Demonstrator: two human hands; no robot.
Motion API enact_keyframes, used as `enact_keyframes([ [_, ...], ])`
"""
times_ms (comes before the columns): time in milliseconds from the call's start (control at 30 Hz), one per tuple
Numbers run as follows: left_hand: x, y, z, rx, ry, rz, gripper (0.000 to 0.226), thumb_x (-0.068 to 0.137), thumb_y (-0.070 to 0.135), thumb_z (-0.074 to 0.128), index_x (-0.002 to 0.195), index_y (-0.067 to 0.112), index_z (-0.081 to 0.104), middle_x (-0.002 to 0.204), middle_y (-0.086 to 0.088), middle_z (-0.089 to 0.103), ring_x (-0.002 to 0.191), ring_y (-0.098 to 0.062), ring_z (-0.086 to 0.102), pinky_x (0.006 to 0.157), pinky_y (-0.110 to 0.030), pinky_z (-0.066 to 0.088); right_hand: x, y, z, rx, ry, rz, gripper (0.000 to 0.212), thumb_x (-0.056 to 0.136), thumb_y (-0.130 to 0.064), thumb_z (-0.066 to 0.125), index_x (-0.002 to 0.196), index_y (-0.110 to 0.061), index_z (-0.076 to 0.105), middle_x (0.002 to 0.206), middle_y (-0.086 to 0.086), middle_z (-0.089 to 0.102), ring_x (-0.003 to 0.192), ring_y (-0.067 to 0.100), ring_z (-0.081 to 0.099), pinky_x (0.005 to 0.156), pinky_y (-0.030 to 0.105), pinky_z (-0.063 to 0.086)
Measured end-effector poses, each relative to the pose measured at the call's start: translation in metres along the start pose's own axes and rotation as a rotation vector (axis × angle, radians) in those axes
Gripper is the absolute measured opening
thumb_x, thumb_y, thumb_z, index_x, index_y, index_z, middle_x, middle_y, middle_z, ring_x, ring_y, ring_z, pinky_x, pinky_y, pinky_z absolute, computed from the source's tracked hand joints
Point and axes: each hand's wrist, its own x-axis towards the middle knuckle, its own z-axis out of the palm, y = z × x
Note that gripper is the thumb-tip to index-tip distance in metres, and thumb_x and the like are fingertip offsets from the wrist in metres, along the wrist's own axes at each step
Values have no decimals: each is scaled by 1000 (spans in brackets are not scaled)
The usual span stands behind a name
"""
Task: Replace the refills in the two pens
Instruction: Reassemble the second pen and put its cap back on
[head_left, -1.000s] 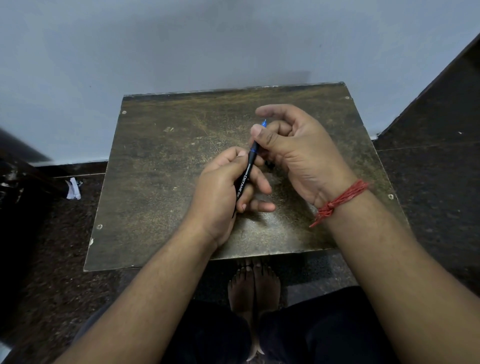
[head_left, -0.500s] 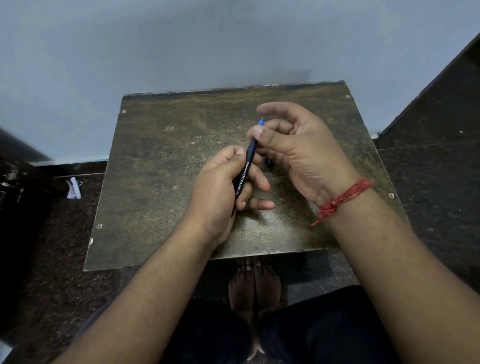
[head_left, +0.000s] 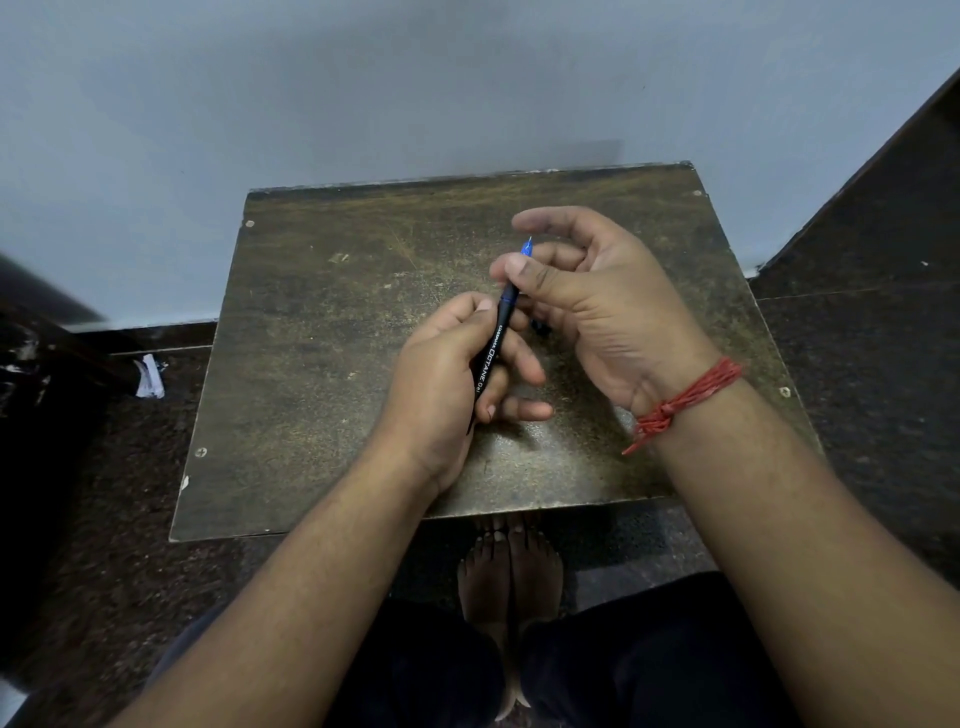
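Observation:
A black pen barrel (head_left: 491, 353) with white lettering stands tilted over the middle of the small brown table (head_left: 322, 332). My left hand (head_left: 447, 384) grips the barrel around its lower half. A blue refill (head_left: 521, 265) sticks out of the barrel's top, its fine tip pointing up and away. My right hand (head_left: 597, 306) pinches that blue part between thumb and fingers, just above the barrel. A small dark object (head_left: 540, 327) lies on the table behind my hands, mostly hidden; I cannot tell what it is.
The table stands against a pale wall. Dark speckled floor surrounds it. A crumpled white scrap (head_left: 149, 376) lies on the floor at the left. My bare feet (head_left: 511, 577) show under the table's front edge.
My right hand has drawn slightly up and away from my left hand, and a little more of the blue refill shows above the barrel. My left hand has stayed put.

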Motion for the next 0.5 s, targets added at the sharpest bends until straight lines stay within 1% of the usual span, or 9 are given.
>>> enact_keyframes([
  [100,0,-1,2,4,-13,-8,25,106,19,36,98,3,54,58,-9,62,32,-7,31,47,-33,57,0,2,2,-80,43,-21,35,85,-3,74,116,-3,58,73,7,58,56,17,59,57,23,49],
  [167,0,-1,3,-1,-13,-9,24,106,18,36,98,3,54,58,-9,62,32,-7,30,47,-32,57,-1,3,4,-100,61,-37,35,86,-8,75,115,-2,58,72,5,58,53,14,58,54,21,48],
  [200,-1,-1,2,-2,-10,-6,24,106,18,36,98,4,54,58,-9,62,32,-7,30,47,-32,57,-1,3,4,-93,66,-42,33,87,-11,74,115,-2,58,73,3,60,57,14,60,56,22,49],
  [267,-1,0,1,0,2,0,25,106,18,36,96,5,55,58,-10,62,32,-7,31,46,-32,57,-1,2,3,-71,65,-46,25,91,-15,71,111,-7,59,83,5,66,69,16,65,67,28,54],
  [333,-1,1,0,5,13,5,25,106,18,37,95,6,56,59,-10,62,33,-7,31,47,-32,56,-1,1,0,-43,46,-45,19,94,-10,66,111,-8,58,91,9,72,79,18,69,75,32,57],
  [367,0,2,0,4,16,7,25,106,18,37,95,6,56,59,-10,62,33,-8,31,46,-32,56,-1,0,-1,-19,28,-40,19,94,-6,64,112,-7,57,93,11,74,81,21,71,77,33,58],
  [433,0,2,0,1,20,11,25,106,18,37,93,7,56,58,-10,62,33,-7,31,46,-32,56,-1,-1,-2,20,-9,-23,24,93,2,62,115,-5,56,93,12,75,84,24,71,79,34,59],
  [500,-1,1,0,0,15,15,25,106,19,38,92,8,56,58,-10,62,33,-7,31,46,-32,56,-1,-1,-1,3,-20,-12,27,91,5,64,115,-6,57,88,12,73,79,23,70,72,31,58],
])
